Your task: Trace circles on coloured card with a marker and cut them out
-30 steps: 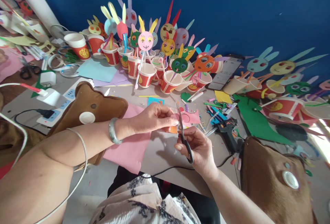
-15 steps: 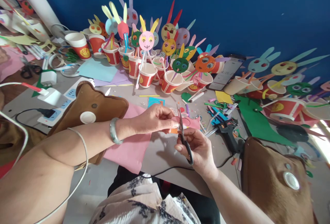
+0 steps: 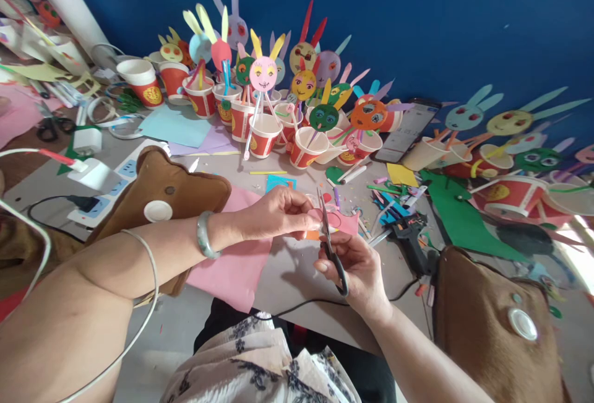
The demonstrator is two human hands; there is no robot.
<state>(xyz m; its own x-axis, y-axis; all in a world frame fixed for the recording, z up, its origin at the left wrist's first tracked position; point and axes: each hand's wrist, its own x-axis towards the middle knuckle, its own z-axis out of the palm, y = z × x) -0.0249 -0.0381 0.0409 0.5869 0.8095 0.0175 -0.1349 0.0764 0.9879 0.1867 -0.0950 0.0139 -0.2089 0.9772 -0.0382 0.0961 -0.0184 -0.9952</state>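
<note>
Over the front of the table, my left hand [image 3: 288, 214] pinches a small pink piece of paper [image 3: 347, 223] between thumb and fingers. A curved line is drawn on that paper. My right hand [image 3: 359, 270] is closed round the black handles of a pair of scissors [image 3: 328, 239], whose blades point away from me across the paper. The fingers hide part of the handles. Beneath the paper lies something orange, mostly covered. A large pink sheet [image 3: 234, 260] spreads under my left wrist.
Paper cups with paper rabbit heads [image 3: 263, 73] crowd the back by a blue wall. On the right lie a black glue gun [image 3: 411, 242], a green sheet [image 3: 464, 220] and a brown pouch [image 3: 487, 322]. Another brown pouch [image 3: 195, 189] and a power strip [image 3: 104, 202] are left. A phone [image 3: 411, 127] leans behind.
Hardly anything differs. The scissors and the pink paper keep nearly the same place, and the whole view has shifted very slightly.
</note>
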